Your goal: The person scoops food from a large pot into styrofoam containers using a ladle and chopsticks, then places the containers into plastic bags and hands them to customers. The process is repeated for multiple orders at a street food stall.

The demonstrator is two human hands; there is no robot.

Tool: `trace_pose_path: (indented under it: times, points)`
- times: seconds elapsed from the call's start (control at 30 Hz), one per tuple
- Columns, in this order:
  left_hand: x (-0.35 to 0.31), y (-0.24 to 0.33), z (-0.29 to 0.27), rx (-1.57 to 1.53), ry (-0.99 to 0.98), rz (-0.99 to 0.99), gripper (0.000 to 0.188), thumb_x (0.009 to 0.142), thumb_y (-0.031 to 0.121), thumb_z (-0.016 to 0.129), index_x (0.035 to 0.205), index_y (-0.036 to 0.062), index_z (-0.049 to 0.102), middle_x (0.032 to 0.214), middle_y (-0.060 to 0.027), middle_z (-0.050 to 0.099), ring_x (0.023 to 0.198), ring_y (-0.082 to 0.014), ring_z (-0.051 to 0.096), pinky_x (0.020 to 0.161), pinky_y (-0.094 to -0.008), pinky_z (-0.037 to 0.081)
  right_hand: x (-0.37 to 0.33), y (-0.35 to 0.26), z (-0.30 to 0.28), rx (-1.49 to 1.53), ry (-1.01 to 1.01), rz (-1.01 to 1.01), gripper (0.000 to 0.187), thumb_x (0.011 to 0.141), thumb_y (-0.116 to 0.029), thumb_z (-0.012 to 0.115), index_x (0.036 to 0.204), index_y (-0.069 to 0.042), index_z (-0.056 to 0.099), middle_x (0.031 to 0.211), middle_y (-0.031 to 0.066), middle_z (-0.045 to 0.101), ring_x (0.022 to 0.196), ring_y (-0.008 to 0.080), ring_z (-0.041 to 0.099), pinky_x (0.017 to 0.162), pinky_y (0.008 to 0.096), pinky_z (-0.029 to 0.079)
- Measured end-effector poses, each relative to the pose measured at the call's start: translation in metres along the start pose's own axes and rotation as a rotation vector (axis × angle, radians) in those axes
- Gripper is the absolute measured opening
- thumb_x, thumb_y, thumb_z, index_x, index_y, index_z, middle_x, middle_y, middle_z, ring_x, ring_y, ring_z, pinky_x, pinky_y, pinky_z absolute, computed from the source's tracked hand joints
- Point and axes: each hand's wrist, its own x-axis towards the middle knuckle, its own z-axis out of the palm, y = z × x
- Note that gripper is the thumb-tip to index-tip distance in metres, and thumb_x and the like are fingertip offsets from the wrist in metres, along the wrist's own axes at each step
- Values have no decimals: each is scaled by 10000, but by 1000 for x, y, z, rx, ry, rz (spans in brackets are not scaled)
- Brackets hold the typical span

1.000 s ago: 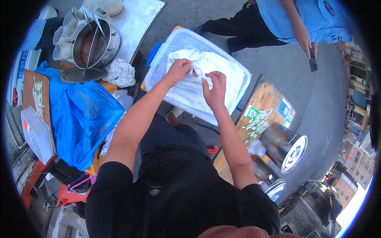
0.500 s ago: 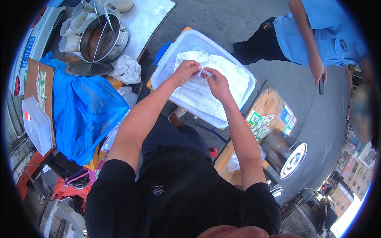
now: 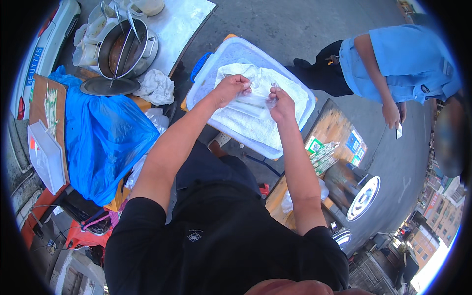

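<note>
While a pale plastic tub (image 3: 236, 49) is bearing a spread white cloth (image 3: 235, 121), a clear plastic film (image 3: 256, 99), its exact form hard to tell, is spanning the hands above it: likely light, limp, slippery, tearing easily; best taken by opposite edges. Left hand (image 3: 232, 90): angling inward, pinching one edge. Right hand (image 3: 282, 105): standing apart, fingertips pinching the gathered other edge.

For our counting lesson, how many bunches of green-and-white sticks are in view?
2: the left bunch on the brown board beside the blue bag, the right bunch on the wooden table. Others may be hidden.
</note>
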Motion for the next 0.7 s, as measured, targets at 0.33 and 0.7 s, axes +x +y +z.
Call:
trace_pose_path:
  times: [0.33,0.7]
  points:
    - [-2,-6,28,85,153,125,138,1004,91,696,1123,30,662,1075,-53,723,993,-100,658,890,-279,532,-24,24,46,-602,-292,-223,371,1049,-162,609,1369,14,677,1016,40,731,848,103,609,768,267,487]
    - [-4,11,26,232,80,66,174,947,54,684,1084,52,578,931,-26,650,854,-113,632,780,-282,511,-19,21,31,-236,-374,-163,172,1069,-116,625,1092,7,743,988,52,677,838,137,600,719,298,496]
